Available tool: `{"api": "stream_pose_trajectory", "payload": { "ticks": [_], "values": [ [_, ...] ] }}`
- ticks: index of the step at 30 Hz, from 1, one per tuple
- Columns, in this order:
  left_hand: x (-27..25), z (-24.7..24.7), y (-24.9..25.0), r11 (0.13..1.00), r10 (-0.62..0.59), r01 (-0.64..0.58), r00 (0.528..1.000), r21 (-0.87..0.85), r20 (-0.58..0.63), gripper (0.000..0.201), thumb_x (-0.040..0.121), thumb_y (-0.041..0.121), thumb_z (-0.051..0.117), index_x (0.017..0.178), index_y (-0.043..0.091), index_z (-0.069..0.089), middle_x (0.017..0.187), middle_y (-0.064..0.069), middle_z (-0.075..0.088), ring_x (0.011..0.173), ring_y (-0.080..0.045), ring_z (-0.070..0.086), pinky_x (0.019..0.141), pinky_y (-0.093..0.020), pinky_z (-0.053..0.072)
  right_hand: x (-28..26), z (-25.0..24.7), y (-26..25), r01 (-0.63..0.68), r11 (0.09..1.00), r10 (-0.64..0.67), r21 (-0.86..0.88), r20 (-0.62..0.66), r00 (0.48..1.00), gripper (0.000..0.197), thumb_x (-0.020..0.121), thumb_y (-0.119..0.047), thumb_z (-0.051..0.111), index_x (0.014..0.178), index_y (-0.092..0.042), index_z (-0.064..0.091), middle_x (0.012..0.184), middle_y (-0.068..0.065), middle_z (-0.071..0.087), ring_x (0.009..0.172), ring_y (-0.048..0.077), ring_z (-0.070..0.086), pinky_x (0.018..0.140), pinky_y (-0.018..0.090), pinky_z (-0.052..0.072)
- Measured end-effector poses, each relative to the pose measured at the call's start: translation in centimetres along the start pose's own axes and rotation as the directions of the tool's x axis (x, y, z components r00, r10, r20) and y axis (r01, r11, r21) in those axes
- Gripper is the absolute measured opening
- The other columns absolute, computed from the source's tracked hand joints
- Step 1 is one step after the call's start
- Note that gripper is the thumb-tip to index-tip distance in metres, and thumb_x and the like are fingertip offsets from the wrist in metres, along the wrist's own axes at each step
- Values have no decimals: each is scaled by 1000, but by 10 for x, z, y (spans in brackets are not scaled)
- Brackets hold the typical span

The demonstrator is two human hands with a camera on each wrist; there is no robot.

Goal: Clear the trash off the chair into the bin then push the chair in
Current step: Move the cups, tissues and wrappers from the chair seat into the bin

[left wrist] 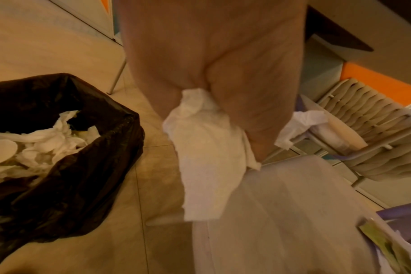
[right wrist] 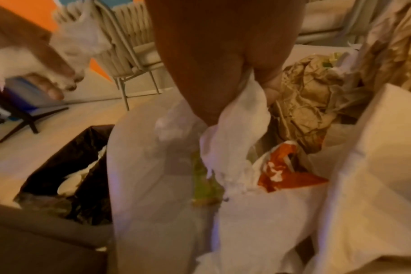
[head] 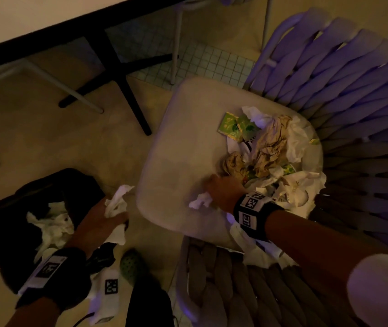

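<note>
The chair's pale seat cushion (head: 176, 142) carries a heap of trash (head: 270, 147): crumpled brown paper (right wrist: 310, 103), white napkins, green packets (head: 233, 126) and an orange wrapper (right wrist: 282, 170). My right hand (head: 221, 190) lies at the heap's near edge and grips a white napkin (head: 200, 201), also visible in the right wrist view (right wrist: 235, 133). My left hand (head: 108, 215) holds a crumpled white napkin (left wrist: 204, 157) between the chair and the bin (head: 23, 204), a black-lined bin with white napkins inside (left wrist: 35, 140).
A dark table edge (head: 70, 27) and its black legs (head: 126, 90) stand beyond the chair. The chair's woven back (head: 353, 90) rises at right, its armrest (head: 235, 279) near me. Another woven chair (left wrist: 364, 126) stands further off. A green shoe (head: 131, 265) is by the bin.
</note>
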State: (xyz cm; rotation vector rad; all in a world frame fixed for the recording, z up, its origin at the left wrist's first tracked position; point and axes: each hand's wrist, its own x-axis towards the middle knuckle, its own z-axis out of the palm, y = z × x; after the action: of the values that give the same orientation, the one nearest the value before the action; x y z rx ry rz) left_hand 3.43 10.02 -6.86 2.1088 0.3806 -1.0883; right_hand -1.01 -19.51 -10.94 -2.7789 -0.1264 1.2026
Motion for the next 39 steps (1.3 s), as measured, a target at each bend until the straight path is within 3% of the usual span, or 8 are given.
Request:
{"api": "stream_pose_trajectory", "payload": {
  "ticks": [3,9,14,19,21,25,31,39],
  "values": [
    [2,-6,-16,998,-61,62,998,-33,26,14,94,18,57,107,17,52,110,-9,59,101,-31,57,96,-49,44,-7,-7,-3,-1,999,3,39,-43,999,54,94,-32,45,141,-10,29,128,17,52,113,37,56,85,43,47],
    [4,-10,-40,990,-127,127,992,-69,1,13,96,16,53,105,25,50,116,-7,55,105,-28,54,102,-52,41,3,-29,20,-383,847,459,368,-147,876,73,93,-30,48,150,-9,7,135,21,48,123,34,51,92,41,47],
    [11,-23,-62,983,-136,134,991,-128,-12,24,99,14,44,122,20,46,124,-8,52,91,-28,52,89,-44,41,12,-32,36,-410,829,489,380,-135,862,34,97,-22,40,120,0,51,130,24,52,120,37,52,94,41,45],
    [7,-45,-79,950,-172,161,985,-268,-15,25,102,28,39,126,35,41,107,-1,59,78,-29,53,73,-48,46,11,-48,34,-395,891,425,224,-105,899,30,94,-16,45,111,4,60,120,24,59,118,36,53,93,38,44],
    [5,-54,-92,931,-160,142,987,-336,-29,25,100,39,39,124,45,40,124,6,55,87,-22,57,88,-55,47,9,-63,24,-353,910,383,218,-118,916,32,92,-22,51,105,4,64,112,26,64,109,38,59,86,39,45],
    [-9,-87,-115,863,-272,220,961,-455,-52,52,100,41,38,148,30,22,136,9,38,126,-25,47,96,-43,39,10,-110,-59,-243,893,304,378,-108,947,34,83,-24,67,102,5,63,107,29,63,102,40,60,71,33,34],
    [0,-136,-219,715,-389,218,913,-664,-119,68,96,47,43,151,25,10,154,-8,30,130,-37,44,98,-51,41,59,-107,-258,43,818,-65,574,19,998,32,83,-20,67,107,1,64,95,13,62,87,18,55,69,25,35],
    [60,-181,-327,676,-498,190,830,-712,-252,56,101,25,41,147,3,18,152,-22,27,133,-41,37,103,-53,37,177,28,-456,-149,812,-35,565,301,953,19,89,-19,53,86,-1,59,98,19,60,105,35,62,68,28,38]
  ]
}}
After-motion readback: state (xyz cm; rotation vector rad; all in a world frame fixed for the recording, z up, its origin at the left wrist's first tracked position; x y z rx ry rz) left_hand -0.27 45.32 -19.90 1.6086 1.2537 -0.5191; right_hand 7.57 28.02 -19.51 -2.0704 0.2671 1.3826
